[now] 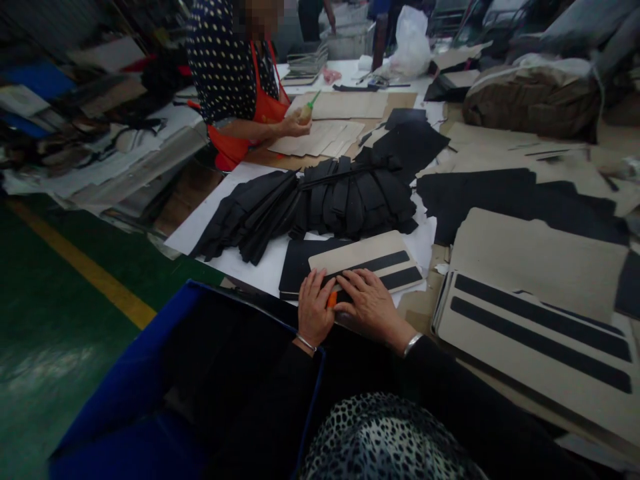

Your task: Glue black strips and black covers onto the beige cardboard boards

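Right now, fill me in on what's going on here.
A person's left hand and right hand rest on a beige board with black strips; an orange item shows between the thumbs, but I can't tell whether either hand holds it. Black material shows to the board's left. A stack of boards lies to the right, and black pieces are heaped beyond. Farther back, a co-worker holds a green-tipped item.

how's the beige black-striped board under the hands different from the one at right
The beige board with black strips at centre lies under the left hand and right hand; the beige board at right has no hand on it. In the picture, the centre board's strips slant up to the right, the right board's slant down. The centre board also looks smaller than the right one. Both carry two strips.
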`<state>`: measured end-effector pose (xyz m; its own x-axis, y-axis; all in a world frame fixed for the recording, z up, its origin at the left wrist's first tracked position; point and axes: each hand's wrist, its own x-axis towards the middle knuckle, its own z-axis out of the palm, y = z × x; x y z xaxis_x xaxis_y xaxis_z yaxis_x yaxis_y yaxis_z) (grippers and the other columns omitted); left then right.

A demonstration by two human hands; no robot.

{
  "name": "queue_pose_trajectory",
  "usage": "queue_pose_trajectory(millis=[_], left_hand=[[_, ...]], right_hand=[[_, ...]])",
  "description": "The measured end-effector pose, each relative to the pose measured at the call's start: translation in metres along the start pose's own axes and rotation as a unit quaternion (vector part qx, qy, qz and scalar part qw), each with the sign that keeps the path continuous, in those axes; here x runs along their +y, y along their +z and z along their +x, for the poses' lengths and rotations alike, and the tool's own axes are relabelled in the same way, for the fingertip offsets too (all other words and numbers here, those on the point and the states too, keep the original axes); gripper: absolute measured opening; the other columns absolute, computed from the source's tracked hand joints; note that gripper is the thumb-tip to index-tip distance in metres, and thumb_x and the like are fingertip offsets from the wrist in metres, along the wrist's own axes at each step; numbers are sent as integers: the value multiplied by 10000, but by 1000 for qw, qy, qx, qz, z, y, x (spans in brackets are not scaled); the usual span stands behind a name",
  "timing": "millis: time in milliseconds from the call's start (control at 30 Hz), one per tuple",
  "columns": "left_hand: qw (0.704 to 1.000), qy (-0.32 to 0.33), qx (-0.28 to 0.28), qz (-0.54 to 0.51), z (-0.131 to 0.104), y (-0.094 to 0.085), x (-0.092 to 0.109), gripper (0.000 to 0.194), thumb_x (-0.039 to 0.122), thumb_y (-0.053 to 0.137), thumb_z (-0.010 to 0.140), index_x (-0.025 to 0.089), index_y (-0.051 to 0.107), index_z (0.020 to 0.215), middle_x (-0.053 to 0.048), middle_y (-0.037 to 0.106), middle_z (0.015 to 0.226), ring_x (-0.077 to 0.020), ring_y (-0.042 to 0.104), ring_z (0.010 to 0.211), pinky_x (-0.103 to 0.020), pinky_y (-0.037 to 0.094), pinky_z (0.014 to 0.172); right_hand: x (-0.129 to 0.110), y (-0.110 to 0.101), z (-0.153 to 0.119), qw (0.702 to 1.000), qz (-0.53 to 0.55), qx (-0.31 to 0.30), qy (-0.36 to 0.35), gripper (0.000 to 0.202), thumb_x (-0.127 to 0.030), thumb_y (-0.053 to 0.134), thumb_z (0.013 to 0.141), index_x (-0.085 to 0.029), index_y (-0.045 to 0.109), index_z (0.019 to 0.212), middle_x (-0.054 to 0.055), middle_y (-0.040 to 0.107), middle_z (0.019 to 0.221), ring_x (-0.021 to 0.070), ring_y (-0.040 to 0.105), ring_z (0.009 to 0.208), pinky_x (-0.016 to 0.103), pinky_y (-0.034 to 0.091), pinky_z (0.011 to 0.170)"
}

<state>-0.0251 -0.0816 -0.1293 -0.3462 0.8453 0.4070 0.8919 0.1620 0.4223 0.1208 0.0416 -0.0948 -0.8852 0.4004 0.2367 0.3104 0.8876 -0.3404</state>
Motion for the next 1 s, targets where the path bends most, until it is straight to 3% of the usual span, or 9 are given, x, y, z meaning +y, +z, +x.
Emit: queue_pose_trajectory(millis=[133,233,367,500,767,1000], left_hand=[[996,-47,31,-75,3,-17,1,459,269,408,1027,209,485,1476,-137,485,1565,-250,347,1512,-516,341,1208],[999,-44,18,-23,2,-26,13,490,314,420,1030,209,443,1508,-135,504,1552,-272,358,1506,-560,271,1230],[998,10,-30,61,3,-21,35,588,444,516,991,173,450,1509,-163,501,1546,-338,371,1493,-596,199,1235],[996,23,-26,80,5,-8,39,672,527,544,959,165,447,1516,-182,494,1542,-379,388,1476,-617,189,1225],[993,39,-40,108,-2,5,28,745,563,534,952,144,382,1548,-200,480,1549,-368,420,1457,-612,224,1214],[993,28,-52,99,-4,5,27,756,562,543,947,163,360,1562,-207,472,1554,-360,409,1467,-595,226,1219]], right_hand=[[8,-26,-11,999,26,26,0,528,-479,521,1027,-174,531,1457,120,628,1416,264,534,1335,484,353,1187],[14,-32,-37,997,6,61,52,474,-425,504,1041,-149,566,1422,134,611,1437,286,502,1383,495,361,1182],[20,-29,-72,991,-42,67,105,493,-422,564,1013,-108,588,1393,165,600,1444,314,515,1373,504,403,1153],[28,-35,-83,982,-89,76,145,575,-474,589,992,-99,556,1427,183,583,1459,315,531,1361,496,423,1138],[50,-52,-59,977,-119,69,164,589,-503,545,1010,-93,549,1432,182,574,1470,319,519,1373,493,395,1142],[62,-37,-22,982,-124,0,142,741,-623,476,999,-46,513,1462,220,530,1497,336,454,1432,497,325,1177]])
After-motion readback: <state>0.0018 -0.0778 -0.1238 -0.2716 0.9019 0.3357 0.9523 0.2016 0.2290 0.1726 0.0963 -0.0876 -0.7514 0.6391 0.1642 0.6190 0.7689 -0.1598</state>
